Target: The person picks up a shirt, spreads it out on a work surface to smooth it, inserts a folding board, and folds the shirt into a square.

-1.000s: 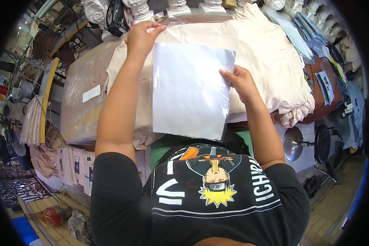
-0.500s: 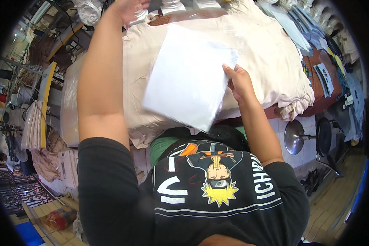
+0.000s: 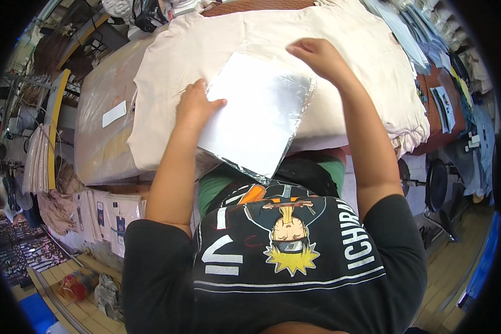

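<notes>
A clear plastic bag (image 3: 298, 106) with a white sheet (image 3: 250, 108) inside lies aslant on the cream cloth in front of me. Its near corner hangs over the table edge towards my lap. My left hand (image 3: 196, 106) rests beside the bag's left edge, fingers apart and thumb reaching onto the sheet. Above the bag's upper right side is my right hand (image 3: 322, 60), its fingers curled and pressed together. Whatever may be between those fingertips is hidden. The cream cloth (image 3: 178, 44) spreads under the bag and both hands.
On the left, a small white card (image 3: 114, 114) sits on a plastic-wrapped stack (image 3: 97, 145). Folded blue garments (image 3: 420, 39) lie at the far right, near a reddish-brown covering (image 3: 428, 89). A black round stool (image 3: 437, 183) stands right of the table.
My left hand has come down from the far left to the bag's left side. My right hand has let go of the bag's right edge and moved farther away. The bag now lies flatter.
</notes>
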Available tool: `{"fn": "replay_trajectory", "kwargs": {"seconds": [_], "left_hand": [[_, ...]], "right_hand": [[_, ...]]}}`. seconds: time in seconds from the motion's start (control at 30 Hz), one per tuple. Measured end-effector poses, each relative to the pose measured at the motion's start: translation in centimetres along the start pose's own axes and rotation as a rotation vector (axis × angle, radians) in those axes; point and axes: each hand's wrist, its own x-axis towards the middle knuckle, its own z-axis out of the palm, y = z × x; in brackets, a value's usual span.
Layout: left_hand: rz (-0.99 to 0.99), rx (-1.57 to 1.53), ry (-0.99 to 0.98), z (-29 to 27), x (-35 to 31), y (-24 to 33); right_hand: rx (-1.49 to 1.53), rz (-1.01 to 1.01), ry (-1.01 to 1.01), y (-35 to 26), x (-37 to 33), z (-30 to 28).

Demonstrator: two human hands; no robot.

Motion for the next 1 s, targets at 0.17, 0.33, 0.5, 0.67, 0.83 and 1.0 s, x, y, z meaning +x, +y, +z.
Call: {"fn": "replay_trajectory", "kwargs": {"seconds": [0.17,0.33,0.5,0.67,0.83,1.0], "left_hand": [[0.057,-0.296,-0.062,1.2,0.6,-0.8],[0.166,-0.731,-0.173,0.6,1.6,-3.6],[0.157,-0.684,-0.242,-2.9,1.5,-3.0],[0.189,-0.693,-0.248,-4.7,1.5,-3.1],[0.243,-0.686,-0.212,-5.1,0.6,-4.1],[0.051,-0.601,-0.237,-9.7,0.0,-11.1]], "right_hand": [[0.169,0.372,-0.310,4.6,6.5,2.6],[0.022,0.208,-0.581,3.0,7.5,1.9],[0.616,0.238,-0.496,3.3,7.0,0.5],[0.539,0.274,-0.621,1.0,5.5,0.1],[0.204,0.110,-0.566,-2.6,5.1,0.4],[0.286,0.220,-0.171,1.3,4.0,-6.3]]}}
